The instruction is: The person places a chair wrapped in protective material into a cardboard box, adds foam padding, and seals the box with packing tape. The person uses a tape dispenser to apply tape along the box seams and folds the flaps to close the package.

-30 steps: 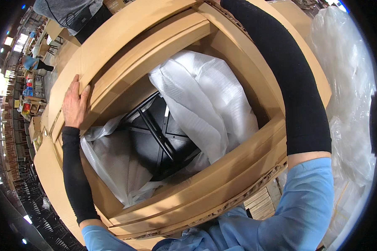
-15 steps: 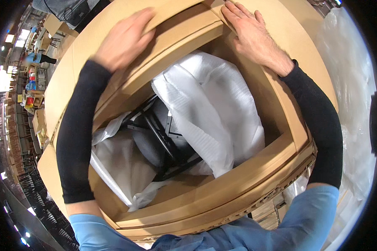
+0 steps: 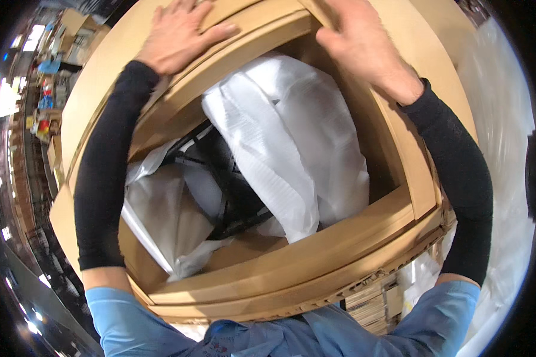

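Observation:
An open cardboard box (image 3: 304,271) stands right in front of me, its flaps folded outward. Inside it lies a black-framed piece of furniture (image 3: 235,196), partly covered by a crumpled white foam sheet (image 3: 268,143). More translucent wrapping (image 3: 164,205) covers its near left part. My left hand (image 3: 181,38) rests with fingers spread on the cardboard along the far left rim. At the far corner, my right hand (image 3: 363,47) is over the box edge, thumb held apart. It is blurred, and its fingertips are cut off by the top of the picture. Neither hand touches the wrapped furniture.
Clear plastic sheeting (image 3: 494,154) hangs or lies along the right side. Below the box's near edge, stacked cardboard (image 3: 372,309) shows beside my body. Far to the left, a cluttered hall holds shelving, boxes and another person in blue (image 3: 50,66).
My left hand has slid farther away along the rim and spread its fingers. The right hand has shifted slightly at the far corner, its thumb now nearer the opening. The contents look unmoved.

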Motion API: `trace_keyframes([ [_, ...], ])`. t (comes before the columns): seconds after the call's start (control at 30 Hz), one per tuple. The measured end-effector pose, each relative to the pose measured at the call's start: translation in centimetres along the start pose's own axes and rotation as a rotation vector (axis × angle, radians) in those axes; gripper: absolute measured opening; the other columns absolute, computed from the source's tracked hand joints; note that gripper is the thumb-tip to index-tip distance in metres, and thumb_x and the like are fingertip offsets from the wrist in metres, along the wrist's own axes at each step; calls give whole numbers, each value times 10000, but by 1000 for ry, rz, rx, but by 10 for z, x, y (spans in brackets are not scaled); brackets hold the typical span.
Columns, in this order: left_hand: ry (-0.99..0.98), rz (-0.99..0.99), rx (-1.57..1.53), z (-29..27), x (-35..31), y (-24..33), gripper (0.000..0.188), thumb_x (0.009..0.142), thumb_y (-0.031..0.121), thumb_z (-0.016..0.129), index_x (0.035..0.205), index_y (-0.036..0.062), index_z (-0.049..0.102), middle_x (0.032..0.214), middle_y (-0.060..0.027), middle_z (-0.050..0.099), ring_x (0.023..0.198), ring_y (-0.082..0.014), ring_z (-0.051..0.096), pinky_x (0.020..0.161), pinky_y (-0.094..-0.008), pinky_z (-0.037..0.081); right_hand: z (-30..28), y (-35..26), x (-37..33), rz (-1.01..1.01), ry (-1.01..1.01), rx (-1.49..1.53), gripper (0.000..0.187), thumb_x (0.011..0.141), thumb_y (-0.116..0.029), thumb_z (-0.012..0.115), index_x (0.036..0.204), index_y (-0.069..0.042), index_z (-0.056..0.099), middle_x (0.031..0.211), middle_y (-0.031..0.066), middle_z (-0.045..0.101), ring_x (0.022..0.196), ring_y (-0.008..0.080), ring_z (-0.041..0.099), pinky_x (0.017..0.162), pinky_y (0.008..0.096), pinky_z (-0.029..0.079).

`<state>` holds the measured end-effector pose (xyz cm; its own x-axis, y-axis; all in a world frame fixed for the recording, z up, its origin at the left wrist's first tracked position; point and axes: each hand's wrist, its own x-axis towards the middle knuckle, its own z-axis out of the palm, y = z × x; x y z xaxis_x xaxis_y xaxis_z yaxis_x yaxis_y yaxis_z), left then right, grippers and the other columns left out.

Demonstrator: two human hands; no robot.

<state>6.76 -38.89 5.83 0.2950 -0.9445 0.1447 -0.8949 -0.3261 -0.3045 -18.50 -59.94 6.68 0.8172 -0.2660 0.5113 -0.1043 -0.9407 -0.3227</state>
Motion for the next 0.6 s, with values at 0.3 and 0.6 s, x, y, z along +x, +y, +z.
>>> trace_keyframes([
  [0.3,226,-20,-253,-21,0,24,743,946,679,445,1272,28,596,1594,-206,306,1483,-378,276,1181,-659,168,4,5,149,-470,380,-619,525,922,-212,603,1400,-15,509,1446,284,467,1332,416,461,1102,488,369],
  [0.6,765,-186,-132,-36,-56,-35,547,909,583,597,1122,82,652,1416,-189,530,1323,-351,481,1067,-624,337,106,17,131,-165,-137,-288,624,1035,-530,417,1509,-124,433,1528,144,451,1442,315,370,1183,575,229],
])
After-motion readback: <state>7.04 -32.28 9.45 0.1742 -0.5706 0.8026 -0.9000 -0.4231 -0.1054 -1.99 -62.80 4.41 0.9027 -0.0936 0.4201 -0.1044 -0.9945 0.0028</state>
